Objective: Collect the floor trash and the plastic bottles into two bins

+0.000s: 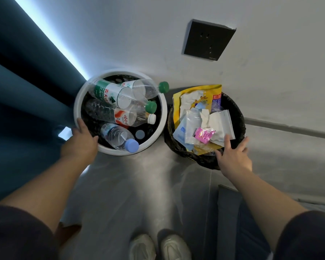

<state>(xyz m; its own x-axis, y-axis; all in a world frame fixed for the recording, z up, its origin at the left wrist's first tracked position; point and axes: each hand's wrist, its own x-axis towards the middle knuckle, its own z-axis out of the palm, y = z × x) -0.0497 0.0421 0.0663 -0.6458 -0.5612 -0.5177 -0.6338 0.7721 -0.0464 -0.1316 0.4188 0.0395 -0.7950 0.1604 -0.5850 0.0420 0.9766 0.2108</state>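
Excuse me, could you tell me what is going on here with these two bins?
A person stands over two bins set side by side on the floor by the wall. The left hand grips the near rim of the white bin, which holds several plastic bottles. The right hand, fingers spread, rests on the near edge of the black-lined bin, which is piled with wrappers and paper. Both bins look well filled, so the sorting seems close to done.
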